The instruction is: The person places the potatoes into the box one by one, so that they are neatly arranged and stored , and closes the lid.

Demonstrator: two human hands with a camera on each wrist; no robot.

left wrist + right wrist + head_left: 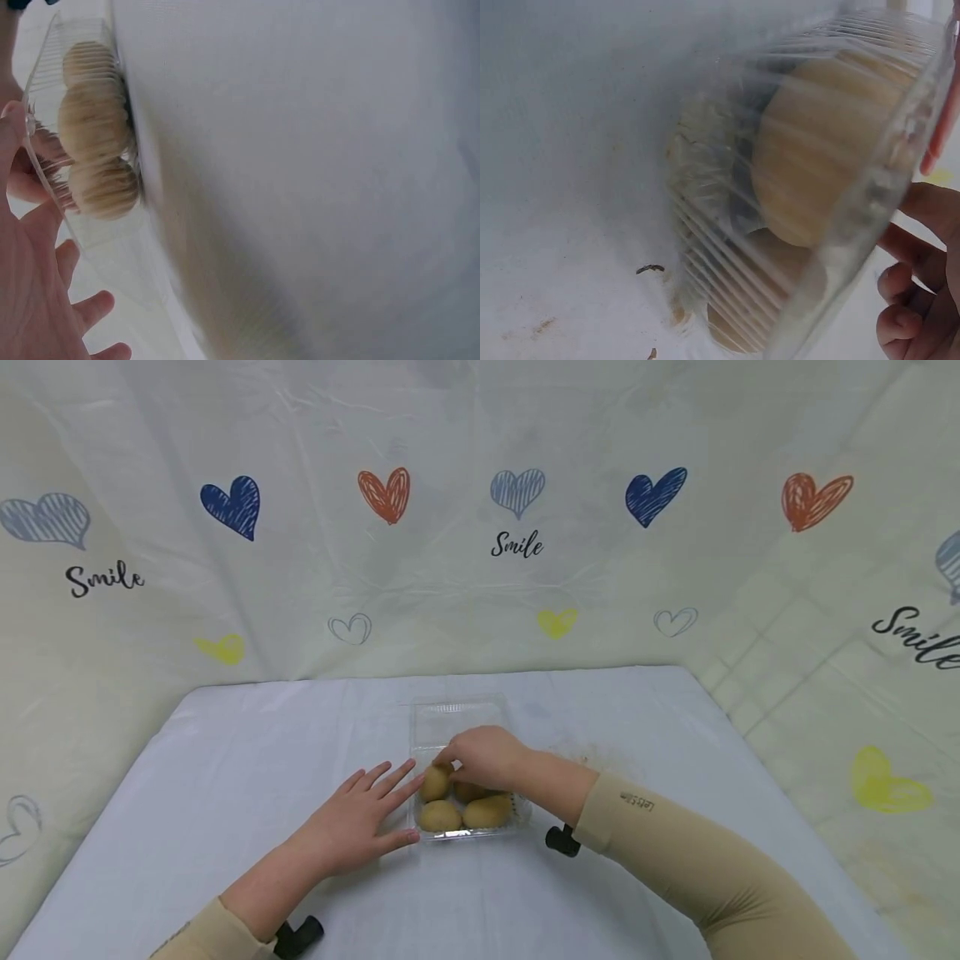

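Note:
A clear plastic clamshell container (468, 835) sits on the table with its lid (457, 714) folded open toward the back. Several yellowish-brown potatoes lie inside, among them a long one (487, 812) at the front right. My right hand (487, 756) reaches over the right side and pinches the back-left potato (434, 785) between thumb and fingers. Through the ribbed wall in the left wrist view, those fingertips show beside a potato (103, 187). Fingers spread, my left hand (360, 822) rests at the container's left side, its thumb near the front-left corner.
White cloth (525, 902) covers the table. Dark bits of dirt (650, 268) and brownish smudges (544, 326) lie on it to the right of the container. Behind stands a pale curtain (450, 568) printed with hearts.

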